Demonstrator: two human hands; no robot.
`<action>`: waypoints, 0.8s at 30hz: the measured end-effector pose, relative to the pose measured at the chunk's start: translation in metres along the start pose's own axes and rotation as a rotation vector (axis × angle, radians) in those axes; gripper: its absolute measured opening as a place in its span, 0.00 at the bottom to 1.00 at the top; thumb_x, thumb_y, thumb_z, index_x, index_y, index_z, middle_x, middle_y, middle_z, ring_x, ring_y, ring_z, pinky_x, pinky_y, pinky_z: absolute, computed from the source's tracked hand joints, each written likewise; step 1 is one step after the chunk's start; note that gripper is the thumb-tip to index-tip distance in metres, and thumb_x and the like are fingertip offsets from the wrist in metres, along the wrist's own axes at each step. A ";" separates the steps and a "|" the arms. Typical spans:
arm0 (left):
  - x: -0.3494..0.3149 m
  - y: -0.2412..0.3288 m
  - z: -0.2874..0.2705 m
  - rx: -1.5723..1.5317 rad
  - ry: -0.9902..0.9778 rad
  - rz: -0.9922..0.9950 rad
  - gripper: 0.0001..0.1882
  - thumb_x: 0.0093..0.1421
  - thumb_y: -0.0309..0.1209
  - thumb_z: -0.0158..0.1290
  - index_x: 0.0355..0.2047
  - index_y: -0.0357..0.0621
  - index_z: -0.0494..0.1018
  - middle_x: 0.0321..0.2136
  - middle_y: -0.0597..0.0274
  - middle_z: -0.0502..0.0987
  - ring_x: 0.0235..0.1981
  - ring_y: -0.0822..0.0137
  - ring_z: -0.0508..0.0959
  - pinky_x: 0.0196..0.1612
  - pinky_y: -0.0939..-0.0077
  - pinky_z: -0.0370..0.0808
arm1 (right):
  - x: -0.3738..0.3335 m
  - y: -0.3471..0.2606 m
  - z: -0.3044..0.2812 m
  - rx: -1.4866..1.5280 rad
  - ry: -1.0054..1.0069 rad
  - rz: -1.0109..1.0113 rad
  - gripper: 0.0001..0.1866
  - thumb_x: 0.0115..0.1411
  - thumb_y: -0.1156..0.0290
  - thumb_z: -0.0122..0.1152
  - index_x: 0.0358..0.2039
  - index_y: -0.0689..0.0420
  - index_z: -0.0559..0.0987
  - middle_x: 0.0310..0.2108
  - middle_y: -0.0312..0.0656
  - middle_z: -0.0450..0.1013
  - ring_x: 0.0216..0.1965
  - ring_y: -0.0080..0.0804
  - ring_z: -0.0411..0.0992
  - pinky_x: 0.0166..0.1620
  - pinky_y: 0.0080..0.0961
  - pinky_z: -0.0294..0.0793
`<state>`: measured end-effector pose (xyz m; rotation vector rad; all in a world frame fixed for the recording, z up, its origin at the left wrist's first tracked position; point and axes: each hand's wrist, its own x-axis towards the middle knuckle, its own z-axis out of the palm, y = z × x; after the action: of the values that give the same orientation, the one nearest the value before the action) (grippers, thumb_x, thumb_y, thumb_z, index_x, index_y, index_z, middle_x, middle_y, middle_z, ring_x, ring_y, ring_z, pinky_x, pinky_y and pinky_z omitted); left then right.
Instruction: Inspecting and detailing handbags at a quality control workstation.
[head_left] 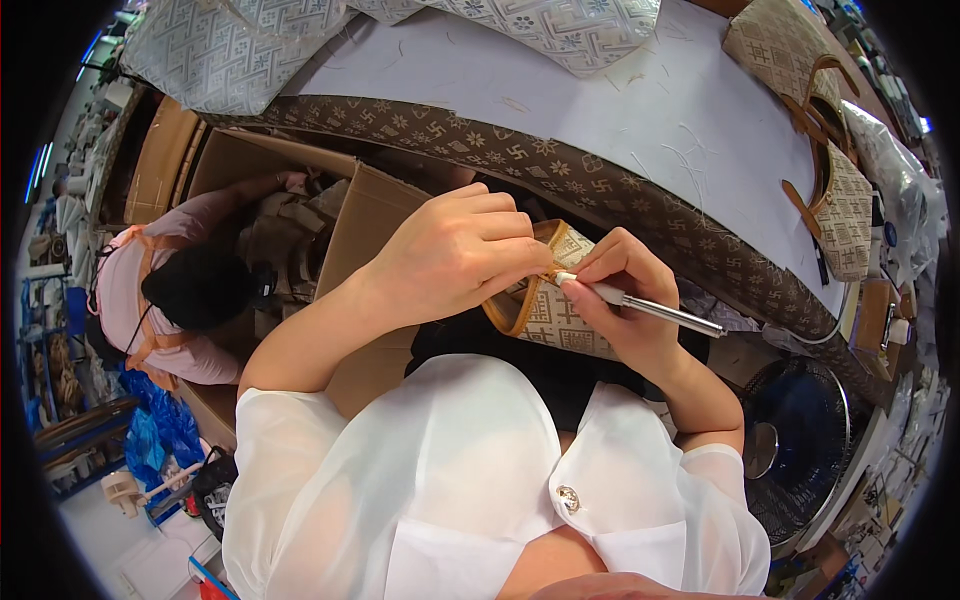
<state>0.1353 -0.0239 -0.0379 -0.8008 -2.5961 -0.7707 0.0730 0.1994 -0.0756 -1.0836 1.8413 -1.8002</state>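
In front of my lap is a cream bag (565,322) with a brown square pattern and tan trim around its opening. My right hand (640,295) grips a pen-shaped tool (672,314) with a white front and a silver rear end. The tool's white tip meets the tan trim near the top of the bag. My left hand (460,255) is closed, palm down, with its fingertips together at that same spot on the trim. Whatever lies between those fingertips is too small or hidden to make out.
A table (560,110) with loose threads and a patterned brown side stands ahead. Similar bags (845,215) lie at its right end, silvery patterned material (240,60) at its left. Left are a cardboard box (365,215) and another person (165,290) reaching into it. A fan (795,450) stands right.
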 end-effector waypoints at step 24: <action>0.007 -0.001 0.010 -0.614 -0.085 -0.570 0.04 0.59 0.26 0.58 0.32 0.38 0.77 0.25 0.66 0.72 0.23 0.76 0.70 0.27 0.80 0.67 | 0.000 -0.001 -0.003 0.222 0.103 0.151 0.06 0.59 0.82 0.61 0.29 0.62 0.72 0.29 0.38 0.70 0.25 0.16 0.69 0.29 0.11 0.68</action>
<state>0.1281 -0.0157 -0.0435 -0.2031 -2.7028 -1.7829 0.0709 0.2014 -0.0743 -0.7646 1.6798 -1.9464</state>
